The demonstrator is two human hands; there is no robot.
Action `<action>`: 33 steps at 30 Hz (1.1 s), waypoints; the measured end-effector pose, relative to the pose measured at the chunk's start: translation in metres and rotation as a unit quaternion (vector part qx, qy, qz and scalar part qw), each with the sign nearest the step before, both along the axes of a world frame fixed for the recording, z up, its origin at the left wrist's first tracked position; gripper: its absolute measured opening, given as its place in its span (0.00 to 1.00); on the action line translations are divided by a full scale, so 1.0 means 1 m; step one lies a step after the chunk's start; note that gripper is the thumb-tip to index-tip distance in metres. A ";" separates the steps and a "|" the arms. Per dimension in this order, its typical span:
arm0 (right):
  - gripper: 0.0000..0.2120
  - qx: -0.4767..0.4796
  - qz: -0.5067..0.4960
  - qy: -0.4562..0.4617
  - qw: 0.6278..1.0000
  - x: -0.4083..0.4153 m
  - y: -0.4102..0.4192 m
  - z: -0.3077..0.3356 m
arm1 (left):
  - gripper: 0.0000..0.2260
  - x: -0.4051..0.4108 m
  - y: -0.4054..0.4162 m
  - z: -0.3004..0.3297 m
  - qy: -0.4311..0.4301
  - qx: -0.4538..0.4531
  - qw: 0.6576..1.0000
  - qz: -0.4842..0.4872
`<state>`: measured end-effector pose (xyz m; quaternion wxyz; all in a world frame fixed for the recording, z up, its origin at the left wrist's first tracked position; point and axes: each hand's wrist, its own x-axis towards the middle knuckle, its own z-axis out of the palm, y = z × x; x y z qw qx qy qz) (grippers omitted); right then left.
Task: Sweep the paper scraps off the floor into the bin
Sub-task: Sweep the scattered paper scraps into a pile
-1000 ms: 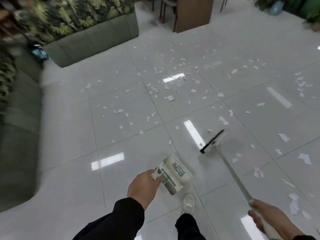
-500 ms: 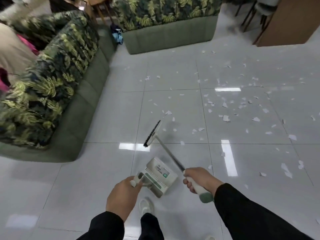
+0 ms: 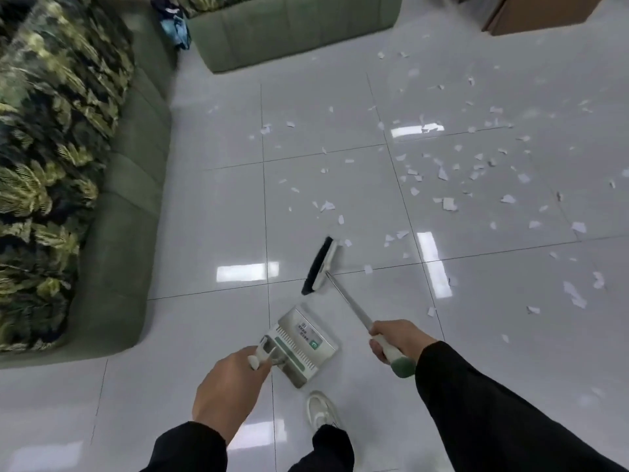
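Several white paper scraps (image 3: 449,203) lie scattered over the glossy grey floor tiles, mostly to the right and ahead. My left hand (image 3: 228,390) grips the handle of a white and green dustpan (image 3: 301,342), held low in front of me. My right hand (image 3: 396,338) grips the grip end of a broom handle. The broom's black-bristled head (image 3: 320,265) sits on the floor just ahead of the dustpan, with a few scraps beside it. No bin is in view.
A green sofa with leaf-print cushions (image 3: 68,172) runs along the left, and a second green sofa (image 3: 292,32) stands at the back. A brown wooden cabinet (image 3: 534,11) is at the top right. My white shoe (image 3: 320,410) is below the dustpan.
The view has swung left and then tilted down. My right hand has come in from the far right to beside the dustpan, bringing the broom head to the floor just ahead of it.
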<state>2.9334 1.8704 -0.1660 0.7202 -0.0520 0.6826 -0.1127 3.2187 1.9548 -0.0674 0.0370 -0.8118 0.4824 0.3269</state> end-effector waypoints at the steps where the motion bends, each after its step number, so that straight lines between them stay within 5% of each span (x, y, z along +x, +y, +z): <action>1: 0.03 0.006 0.017 0.006 1.000 -0.008 0.002 0.004 | 0.16 0.002 -0.004 0.001 -0.001 0.001 1.000 -0.013; 12: 0.02 0.061 -0.190 0.121 0.972 -0.211 0.105 0.045 | 0.13 -0.105 -0.085 -0.015 0.060 0.004 0.975 -0.215; 23: 0.03 0.032 -0.177 0.273 0.945 -0.365 0.167 0.055 | 0.21 -0.210 -0.085 -0.023 0.063 -0.027 0.970 -0.232; 33: 0.02 -0.058 -0.195 0.103 0.974 -0.334 0.086 0.093 | 0.13 -0.276 -0.072 -0.012 0.049 -0.020 0.985 -0.165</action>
